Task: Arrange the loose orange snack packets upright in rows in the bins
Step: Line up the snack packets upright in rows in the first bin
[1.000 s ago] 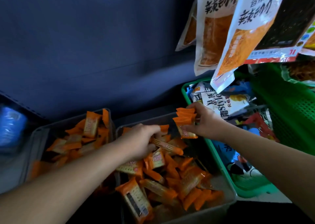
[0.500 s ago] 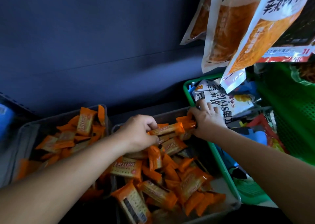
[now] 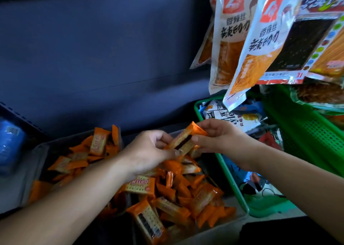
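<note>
While loose orange packets [image 3: 173,198] are lying jumbled in the right bin [image 3: 214,234], one held packet [image 3: 183,141] is being gripped from both ends above that bin's far end. Its lower left end is being pinched by the left hand [image 3: 149,151], whose fingers are curled round it with the thumb pressed on its near side; its raised right end is being pinched by the right hand [image 3: 221,140] between thumb and curled fingers. The held packet is being held tilted, its right end higher, clear of the pile below. Whether further packets are being clutched beneath the right hand cannot be told, since orange wrappers are showing just under its thumb.

A second heap [image 3: 87,157] of orange packets is being contained in the left bin [image 3: 35,162], most lying flat or at angles, with a few being propped nearly upright against its far wall. Both bins are being backed by a dark blue panel [image 3: 111,49]. A green basket [image 3: 233,185] of mixed snack bags is being seen just beside the right bin, on its right, and large hanging bags [image 3: 230,39] are being displayed above it. A blurred blue object [image 3: 9,146] is being glimpsed at the far left edge, beside the left bin.
</note>
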A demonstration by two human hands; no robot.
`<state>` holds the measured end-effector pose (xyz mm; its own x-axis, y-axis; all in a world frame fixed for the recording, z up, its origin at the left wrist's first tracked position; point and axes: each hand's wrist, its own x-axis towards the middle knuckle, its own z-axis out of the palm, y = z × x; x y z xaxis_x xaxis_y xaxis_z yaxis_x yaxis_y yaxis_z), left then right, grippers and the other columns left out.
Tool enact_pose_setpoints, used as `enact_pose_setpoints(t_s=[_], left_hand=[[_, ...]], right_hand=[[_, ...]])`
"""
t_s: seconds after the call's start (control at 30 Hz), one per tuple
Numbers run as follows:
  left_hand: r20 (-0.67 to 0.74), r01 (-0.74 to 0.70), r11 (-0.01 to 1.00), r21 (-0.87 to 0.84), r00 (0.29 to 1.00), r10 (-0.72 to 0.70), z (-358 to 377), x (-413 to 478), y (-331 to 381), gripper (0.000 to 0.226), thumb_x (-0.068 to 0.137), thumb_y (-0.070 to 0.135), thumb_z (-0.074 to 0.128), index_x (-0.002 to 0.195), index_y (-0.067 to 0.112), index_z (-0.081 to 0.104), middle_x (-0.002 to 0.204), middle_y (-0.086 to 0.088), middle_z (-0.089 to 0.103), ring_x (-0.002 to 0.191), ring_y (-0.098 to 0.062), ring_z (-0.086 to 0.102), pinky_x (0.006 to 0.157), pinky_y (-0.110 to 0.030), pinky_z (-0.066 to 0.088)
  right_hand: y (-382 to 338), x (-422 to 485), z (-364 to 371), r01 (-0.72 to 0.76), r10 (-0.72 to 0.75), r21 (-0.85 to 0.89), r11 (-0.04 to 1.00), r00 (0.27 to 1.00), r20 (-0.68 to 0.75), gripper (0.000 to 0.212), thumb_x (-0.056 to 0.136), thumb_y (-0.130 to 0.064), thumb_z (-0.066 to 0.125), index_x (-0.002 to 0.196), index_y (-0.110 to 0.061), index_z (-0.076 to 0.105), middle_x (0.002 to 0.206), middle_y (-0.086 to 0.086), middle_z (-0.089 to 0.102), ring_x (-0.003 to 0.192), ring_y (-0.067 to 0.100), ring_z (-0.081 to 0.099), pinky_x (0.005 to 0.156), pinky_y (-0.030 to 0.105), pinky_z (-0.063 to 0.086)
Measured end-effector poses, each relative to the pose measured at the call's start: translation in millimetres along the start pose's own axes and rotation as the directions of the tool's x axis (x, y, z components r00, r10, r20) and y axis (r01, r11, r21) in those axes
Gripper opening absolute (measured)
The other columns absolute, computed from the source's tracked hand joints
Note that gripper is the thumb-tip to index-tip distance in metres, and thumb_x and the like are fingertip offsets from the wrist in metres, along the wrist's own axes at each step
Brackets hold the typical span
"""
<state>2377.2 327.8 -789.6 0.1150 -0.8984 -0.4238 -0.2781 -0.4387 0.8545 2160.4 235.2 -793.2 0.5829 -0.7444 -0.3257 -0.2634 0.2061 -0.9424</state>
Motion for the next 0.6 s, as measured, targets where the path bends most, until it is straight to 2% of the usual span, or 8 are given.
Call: enact_pose_setpoints(t_s=[0.07, 0.13, 0.2, 0.3, 0.37, 0.43, 0.53, 0.6], left_hand=[[0.006, -0.013, 1.0, 0.006, 1.0, 0.013, 1, -10, 3, 0.024, 0.083, 0.012, 0.087, 0.102, 0.019, 0.076, 0.094, -0.004, 0.081, 0.092, -0.027, 0.077, 0.087, -0.043, 0.061], [-0.013, 0.01, 1.0, -0.014, 1.0, -0.01, -1, -16, 1, 0.038, 0.078, 0.01, 0.09, 0.112, 0.02, 0.075, 0.1, -0.004, 0.08, 0.097, -0.021, 0.077, 0.091, -0.039, 0.062], [-0.046, 0.04, 0.999, -0.003, 0.998, -0.04, -6, -18, -3, 0.052, 0.075, 0.016, 0.093, 0.123, 0.021, 0.072, 0.102, -0.002, 0.08, 0.098, -0.013, 0.076, 0.096, -0.034, 0.06], [-0.103, 0.034, 0.999, -0.035, 0.994, -0.037, -7, -18, -8, 0.045, 0.083, 0.012, 0.087, 0.124, 0.02, 0.071, 0.093, 0.004, 0.081, 0.091, -0.007, 0.076, 0.088, -0.022, 0.056], [-0.169, -0.024, 0.997, -0.076, 0.986, 0.011, -5, -18, -6, 0.04, 0.086, 0.007, 0.083, 0.121, 0.022, 0.072, 0.093, 0.008, 0.08, 0.089, -0.006, 0.076, 0.078, -0.015, 0.055], [-0.19, -0.105, 0.99, -0.094, 0.978, 0.086, 0, -18, -2, 0.037, 0.088, 0.004, 0.08, 0.118, 0.024, 0.075, 0.098, 0.006, 0.08, 0.093, -0.009, 0.076, 0.08, -0.016, 0.057], [-0.197, -0.198, 0.977, -0.083, 0.964, 0.178, 12, -17, 7, 0.033, 0.085, 0.006, 0.083, 0.109, 0.028, 0.078, 0.096, 0.005, 0.079, 0.091, -0.012, 0.075, 0.081, -0.021, 0.059], [-0.164, -0.219, 0.971, -0.095, 0.966, 0.202, 19, -17, 13, 0.033, 0.085, 0.007, 0.084, 0.109, 0.028, 0.076, 0.097, 0.006, 0.079, 0.092, -0.009, 0.075, 0.083, -0.024, 0.06]], right_hand=[[-6, -11, 6, 0.011, -0.009, 0.04, 0.999, 0.998, -0.065, 0.022, 0.092, -0.011, 0.077, 0.111, -0.004, 0.069, 0.103, 0.02, 0.078, 0.1, 0.044, 0.073, 0.095, 0.06, 0.058], [-14, -19, 8, 0.009, 0.005, 0.087, 0.996, 0.987, -0.163, 0.02, 0.093, -0.013, 0.075, 0.107, -0.001, 0.066, 0.099, 0.02, 0.078, 0.088, 0.033, 0.078, 0.082, 0.049, 0.065], [-19, -26, 5, -0.013, 0.044, 0.108, 0.994, 0.956, -0.292, 0.019, 0.094, -0.015, 0.076, 0.1, -0.003, 0.063, 0.095, 0.02, 0.078, 0.075, 0.025, 0.078, 0.067, 0.037, 0.066], [-12, -29, -2, -0.056, 0.042, -0.027, 0.998, 0.923, -0.382, 0.022, 0.09, -0.019, 0.079, 0.094, -0.006, 0.062, 0.088, 0.017, 0.077, 0.075, 0.028, 0.078, 0.068, 0.041, 0.066], [-5, -29, -4, -0.088, 0.041, -0.109, 0.99, 0.924, -0.38, 0.024, 0.088, -0.022, 0.08, 0.094, -0.007, 0.062, 0.08, 0.012, 0.077, 0.071, 0.024, 0.076, 0.068, 0.042, 0.066], [-4, -28, 0, -0.098, 0.044, -0.139, 0.985, 0.936, -0.35, 0.027, 0.089, -0.027, 0.08, 0.096, -0.008, 0.063, 0.077, 0.008, 0.077, 0.064, 0.017, 0.073, 0.062, 0.036, 0.064], [-10, -23, 15, -0.058, 0.031, -0.075, 0.995, 0.947, -0.321, 0.033, 0.089, -0.033, 0.081, 0.099, -0.008, 0.061, 0.082, 0.013, 0.077, 0.058, 0.014, 0.069, 0.053, 0.026, 0.056], [-13, -17, 23, -0.04, 0.046, 0.028, 0.999, 0.962, -0.268, 0.046, 0.081, -0.04, 0.086, 0.099, -0.008, 0.058, 0.083, 0.018, 0.074, 0.062, 0.02, 0.069, 0.058, 0.032, 0.057]])
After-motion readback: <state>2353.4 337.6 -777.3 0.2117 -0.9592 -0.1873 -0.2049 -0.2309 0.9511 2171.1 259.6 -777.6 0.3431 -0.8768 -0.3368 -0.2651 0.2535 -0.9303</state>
